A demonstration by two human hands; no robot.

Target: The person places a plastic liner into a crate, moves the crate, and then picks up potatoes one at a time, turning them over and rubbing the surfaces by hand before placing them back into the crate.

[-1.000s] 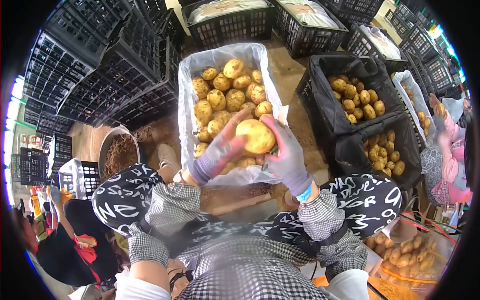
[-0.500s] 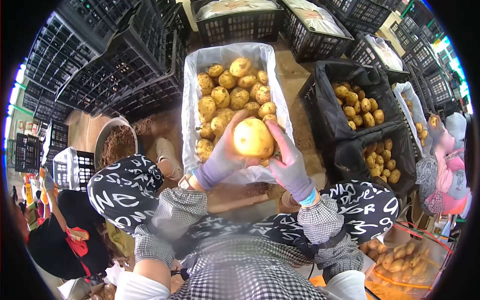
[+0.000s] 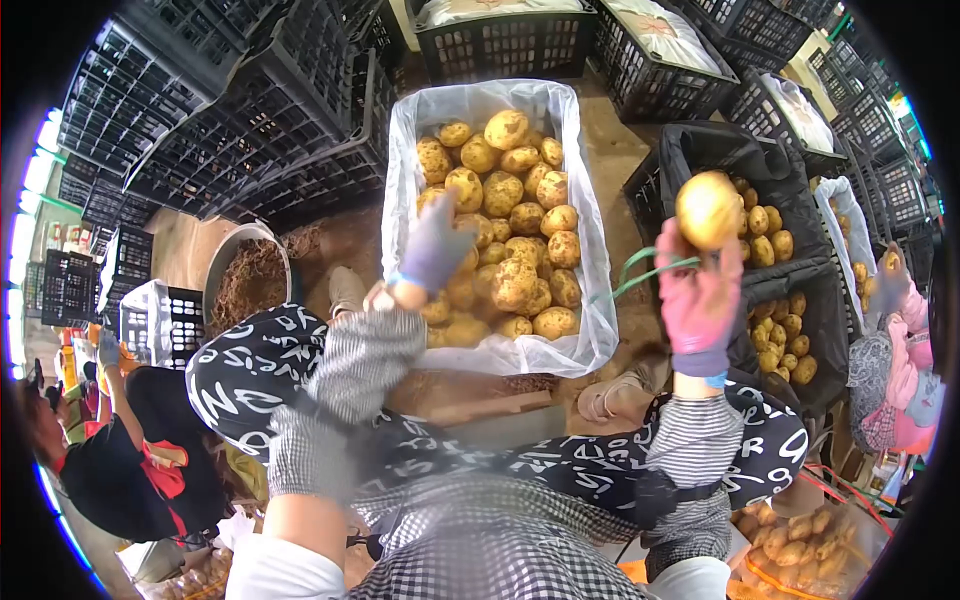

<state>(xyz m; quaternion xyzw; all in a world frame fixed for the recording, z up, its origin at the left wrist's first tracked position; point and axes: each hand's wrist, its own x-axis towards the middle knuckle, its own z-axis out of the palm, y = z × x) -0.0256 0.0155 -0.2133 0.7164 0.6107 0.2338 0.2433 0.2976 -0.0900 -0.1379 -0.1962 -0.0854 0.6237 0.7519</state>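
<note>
My right hand [image 3: 700, 285], in a pink and purple glove, is raised between the white-lined crate and the black-lined crates. A large potato [image 3: 709, 211] sits at its fingertips, and a green strand hangs beside the hand. My left hand [image 3: 435, 245], in a grey-purple glove and blurred, is over the left side of the white-lined crate [image 3: 592, 320]. Its fingers touch or hover over the potatoes [image 3: 503, 193] there; whether they grip one is unclear.
Two black-lined crates [image 3: 690, 150] with potatoes stand at the right. Stacked black crates [image 3: 250, 140] rise at the left, near a bucket [image 3: 285, 262] of brown debris. Other people are at both sides. A mesh bag of potatoes [image 3: 800, 540] lies lower right.
My hands have separated. The right hand has carried the large potato right, towards the black-lined crates; the left has let go of it and moved to the white-lined crate's left side.
</note>
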